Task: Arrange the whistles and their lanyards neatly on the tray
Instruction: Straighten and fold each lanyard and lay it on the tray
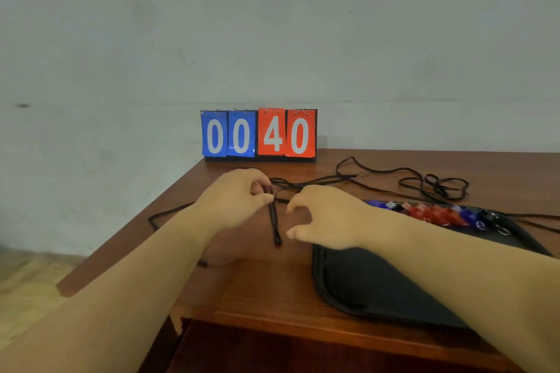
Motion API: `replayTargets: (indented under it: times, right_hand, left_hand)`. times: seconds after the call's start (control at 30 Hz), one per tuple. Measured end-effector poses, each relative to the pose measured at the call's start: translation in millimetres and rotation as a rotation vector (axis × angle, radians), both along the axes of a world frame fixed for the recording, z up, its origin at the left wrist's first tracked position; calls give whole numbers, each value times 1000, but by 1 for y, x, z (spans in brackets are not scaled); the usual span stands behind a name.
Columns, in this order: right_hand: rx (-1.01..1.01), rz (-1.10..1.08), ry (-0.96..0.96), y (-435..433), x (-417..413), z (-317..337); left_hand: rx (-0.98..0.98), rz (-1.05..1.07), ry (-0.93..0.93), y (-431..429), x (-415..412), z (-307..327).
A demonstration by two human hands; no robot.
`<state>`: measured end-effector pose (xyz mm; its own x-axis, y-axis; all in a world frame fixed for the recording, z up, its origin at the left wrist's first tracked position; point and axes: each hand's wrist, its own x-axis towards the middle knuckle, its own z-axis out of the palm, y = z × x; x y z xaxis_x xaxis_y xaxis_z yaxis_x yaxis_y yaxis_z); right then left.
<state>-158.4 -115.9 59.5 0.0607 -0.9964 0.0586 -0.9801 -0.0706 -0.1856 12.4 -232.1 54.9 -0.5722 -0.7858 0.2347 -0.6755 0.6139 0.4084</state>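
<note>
Head view. The left hand (239,194) pinches a black folded lanyard (275,221) between thumb and forefinger, the remaining fingers curled beside them. Below the pinch the cord hangs as a narrow doubled loop whose long axis runs toward the viewer, its closed end lying on the tabletop (257,288). The cord's other strands trail away from the pinch, to the right and toward the far edge.

The right hand (327,218) sits just to the right of the loop. Its thumb and forefinger are spread in a loose C facing the cord and appear to hold nothing; whether the forefinger tip touches a strand cannot be told.

The loop lies between the two hands. The black tray (378,288) lies to their right, partly under the right forearm, so the right hand is the nearer to it.

A row of red and blue whistles (430,213) with metal split rings lies on the tray along its far edge. Beyond the tray, loose lanyards (433,185) lie in tangled loops on the wood, not yet on the tray.

A score flip-board (259,135) showing 00 and 40 stands at the back of the tabletop. The coming move probably carries the folded cord rightward onto the tray.
</note>
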Motion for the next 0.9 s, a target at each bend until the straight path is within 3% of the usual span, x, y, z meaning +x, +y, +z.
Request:
replayTargets:
  times: [0.3,0.43,0.53,0.67,0.9]
  right_hand:
    - [71,183,14,-23,75,-32]
    - [51,203,-10,-30,98,-40]
    - [34,173,-73,-32,105,-41]
    - [106,169,-73,-29,105,-39]
    - [21,139,-49,-13,74,-3]
  left_hand:
    - [1,33,17,24,106,-33]
    - [-49,-41,-102,23,134,-41]
    - [-13,-84,-192,21,141,-54]
    - [-6,-25,-44,23,139,-65]
    - [-4,-37,-84,34,114,-60]
